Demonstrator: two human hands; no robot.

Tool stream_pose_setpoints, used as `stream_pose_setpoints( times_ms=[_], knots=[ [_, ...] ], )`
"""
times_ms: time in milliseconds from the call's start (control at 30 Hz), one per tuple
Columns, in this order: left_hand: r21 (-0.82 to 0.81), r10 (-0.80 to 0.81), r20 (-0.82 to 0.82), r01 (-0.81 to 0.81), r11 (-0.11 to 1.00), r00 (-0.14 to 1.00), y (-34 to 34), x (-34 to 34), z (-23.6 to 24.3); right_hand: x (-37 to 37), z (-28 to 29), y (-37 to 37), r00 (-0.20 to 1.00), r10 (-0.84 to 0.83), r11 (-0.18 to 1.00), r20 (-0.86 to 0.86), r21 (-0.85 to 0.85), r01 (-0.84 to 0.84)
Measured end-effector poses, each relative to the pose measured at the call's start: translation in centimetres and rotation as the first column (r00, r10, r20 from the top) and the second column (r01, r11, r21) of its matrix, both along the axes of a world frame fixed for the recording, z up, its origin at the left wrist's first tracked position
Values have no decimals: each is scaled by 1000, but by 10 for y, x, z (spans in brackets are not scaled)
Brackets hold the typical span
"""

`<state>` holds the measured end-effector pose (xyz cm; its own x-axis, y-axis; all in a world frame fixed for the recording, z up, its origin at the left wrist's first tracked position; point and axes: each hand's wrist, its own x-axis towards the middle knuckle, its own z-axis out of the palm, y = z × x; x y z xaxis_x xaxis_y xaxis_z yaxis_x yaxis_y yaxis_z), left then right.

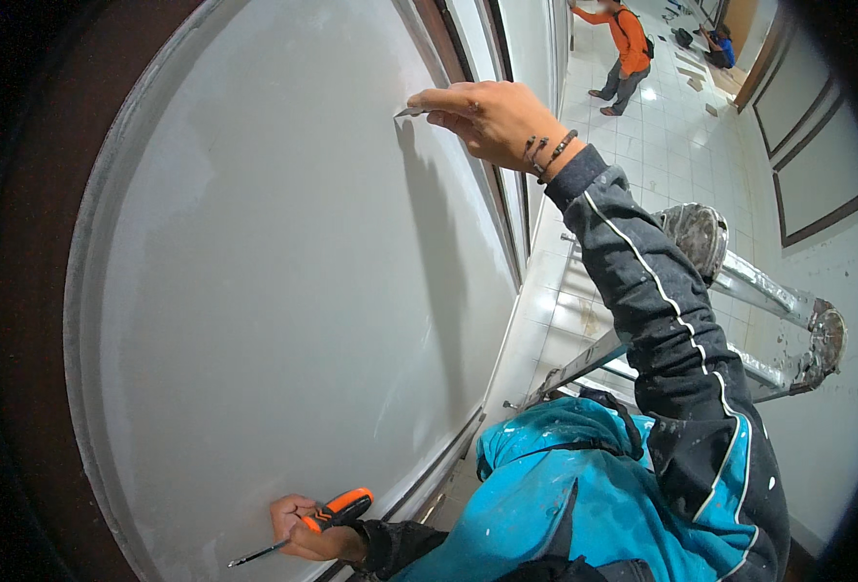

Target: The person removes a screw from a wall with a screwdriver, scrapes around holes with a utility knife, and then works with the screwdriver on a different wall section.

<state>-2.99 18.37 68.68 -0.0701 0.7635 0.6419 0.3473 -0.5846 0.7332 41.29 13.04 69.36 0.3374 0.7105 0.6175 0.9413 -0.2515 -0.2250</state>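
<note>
My right hand (492, 118) is raised to the upper right part of a light grey wall panel (283, 281). Its fingers pinch a small scraper blade (410, 113), whose pointed tip meets or nearly meets the surface. The rest of the blade is hidden by the fingers. Low on the panel, my left hand (303, 532) is closed around a screwdriver (343, 506) with an orange and black handle. The metal shaft points down and left, and the hand lies against or very close to the panel. A long shadow of my right arm falls down the panel.
A dark frame (21, 320) borders the panel on the left. Right of me stands a paint-spattered metal ladder (763, 286) on the white tiled floor (657, 150). Farther off are a person in orange (630, 44) and a person in blue (721, 47), low near the floor.
</note>
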Motion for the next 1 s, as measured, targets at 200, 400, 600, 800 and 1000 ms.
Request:
stream_pose_setpoints(
  times_ms=[200, 400, 600, 800, 1000],
  knots=[
    [-19, 30, -3, -30, 999, 1000, -1, 7, 4, 6, -4, -2, 997, 30, 999, -71, -23, -31],
    [-47, 46, -105, -51, 998, 993, 1, -9, -1, -4, -7, 0, 969, 44, 999, -243, -19, -51],
    [-68, 86, -62, -90, 994, 994, -4, 2, 6, -14, -17, 7, 877, 160, 985, -453, 134, -111],
    [-10, 135, -176, -139, 990, 975, 0, -7, 1, -27, -20, 13, 798, 199, 975, -569, 194, -106],
    [24, 183, -181, -182, 983, 966, 6, -18, -4, -37, -23, 14, 622, 341, 933, -704, 333, -136]
  ],
)
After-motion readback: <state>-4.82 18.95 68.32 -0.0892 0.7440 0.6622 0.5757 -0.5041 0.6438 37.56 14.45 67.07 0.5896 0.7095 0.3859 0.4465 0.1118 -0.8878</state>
